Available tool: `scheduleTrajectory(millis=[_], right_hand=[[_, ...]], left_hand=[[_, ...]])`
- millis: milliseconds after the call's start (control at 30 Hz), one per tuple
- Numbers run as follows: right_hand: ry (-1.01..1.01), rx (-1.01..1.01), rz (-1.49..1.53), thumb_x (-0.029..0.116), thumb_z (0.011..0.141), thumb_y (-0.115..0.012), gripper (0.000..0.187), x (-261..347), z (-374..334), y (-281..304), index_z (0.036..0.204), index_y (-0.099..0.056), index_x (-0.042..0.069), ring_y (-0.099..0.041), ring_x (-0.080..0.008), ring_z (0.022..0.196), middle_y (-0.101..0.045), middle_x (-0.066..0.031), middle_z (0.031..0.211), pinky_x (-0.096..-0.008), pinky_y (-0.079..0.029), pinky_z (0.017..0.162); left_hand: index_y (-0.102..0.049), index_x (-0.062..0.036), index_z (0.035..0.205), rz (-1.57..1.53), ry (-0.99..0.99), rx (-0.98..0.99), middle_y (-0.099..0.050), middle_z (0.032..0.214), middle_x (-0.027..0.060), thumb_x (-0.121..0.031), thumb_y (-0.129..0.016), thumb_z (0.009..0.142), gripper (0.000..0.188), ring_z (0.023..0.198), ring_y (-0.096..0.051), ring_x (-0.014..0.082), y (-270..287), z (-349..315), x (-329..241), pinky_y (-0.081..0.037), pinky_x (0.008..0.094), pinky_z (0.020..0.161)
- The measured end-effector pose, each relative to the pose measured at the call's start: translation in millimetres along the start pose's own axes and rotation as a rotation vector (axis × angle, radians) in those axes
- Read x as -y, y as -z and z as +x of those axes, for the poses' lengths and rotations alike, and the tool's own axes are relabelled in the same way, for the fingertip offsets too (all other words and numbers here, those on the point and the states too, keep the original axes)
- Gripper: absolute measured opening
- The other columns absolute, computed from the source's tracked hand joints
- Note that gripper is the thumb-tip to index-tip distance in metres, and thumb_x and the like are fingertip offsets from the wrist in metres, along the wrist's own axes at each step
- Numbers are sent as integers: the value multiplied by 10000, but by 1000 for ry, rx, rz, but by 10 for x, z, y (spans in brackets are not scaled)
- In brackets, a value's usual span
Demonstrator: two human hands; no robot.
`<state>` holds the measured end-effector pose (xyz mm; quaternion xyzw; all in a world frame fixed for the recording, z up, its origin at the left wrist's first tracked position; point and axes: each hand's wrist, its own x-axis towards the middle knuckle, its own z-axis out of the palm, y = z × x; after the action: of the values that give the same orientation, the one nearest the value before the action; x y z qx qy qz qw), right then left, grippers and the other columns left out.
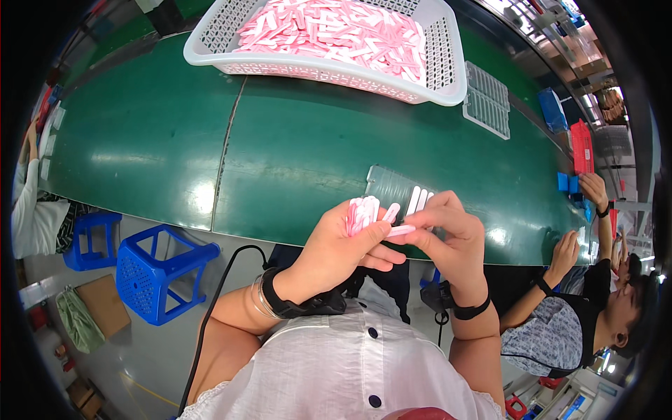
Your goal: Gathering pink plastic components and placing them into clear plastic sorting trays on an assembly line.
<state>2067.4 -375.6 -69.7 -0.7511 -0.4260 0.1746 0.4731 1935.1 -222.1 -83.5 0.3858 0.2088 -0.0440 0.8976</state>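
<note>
My left hand (325,245) is closed around a bunch of small pink-and-white plastic strips with rounded ends (362,213). Between the thumb and fingers of my right hand (455,234) is a single strip (401,229), whose other end is close to my left thumb. Just beyond both hands, a clear plastic tray with narrow slots (385,183) lies at the table's near edge. Several white strips (420,197) sit side by side in its right part. My hands hide the tray's near side.
A white perforated basket (315,66) heaped with loose pink and white strips (336,31) stands on the green table (154,133). Right of it lies another clear slotted tray (486,101). Blue stools (157,276) stand at left. A co-worker (553,332) sits close at my right.
</note>
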Motion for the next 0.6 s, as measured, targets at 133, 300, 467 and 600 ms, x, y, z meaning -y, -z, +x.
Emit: scheduleTrajectory(millis=[133, 300, 467, 600], right_hand=[[51, -48, 30, 30, 736, -694, 108, -39, 147, 73, 823, -635, 57, -506, -174, 769, -576, -15, 749, -290, -410, 679], [131, 35, -574, 106, 725, -715, 119, -21, 382, 67, 801, -624, 95, -448, -230, 807, -533, -20, 802, -358, -342, 770], [105, -51, -676, 122, 705, -735, 159, 127, 374, 3, 833, -644, 102, -464, -229, 825, -568, -10, 828, -359, -342, 795], [75, 90, -190, 125, 688, -750, 175, 143, 239, -7, 826, -647, 98, -502, -215, 900, -631, -6, 879, -351, -344, 835]], left_hand=[[-447, 25, 1160, -59, 11, 7, -637, 1004, 195, -166, -501, 963, 279, 821, -689, 253, 27, -13, -18, -583, 313, 679], [-447, 23, 1162, -40, 0, -31, -644, 994, 183, -172, -495, 968, 279, 820, -689, 252, 13, 7, -12, -581, 305, 670], [-480, 30, 1132, -1, -9, -57, -649, 987, 163, -166, -513, 960, 263, 810, -688, 239, -18, 11, -13, -580, 295, 676], [-505, 42, 1135, 76, -8, -26, -648, 981, 147, -180, -520, 960, 284, 799, -685, 224, -38, 31, 23, -578, 289, 687]])
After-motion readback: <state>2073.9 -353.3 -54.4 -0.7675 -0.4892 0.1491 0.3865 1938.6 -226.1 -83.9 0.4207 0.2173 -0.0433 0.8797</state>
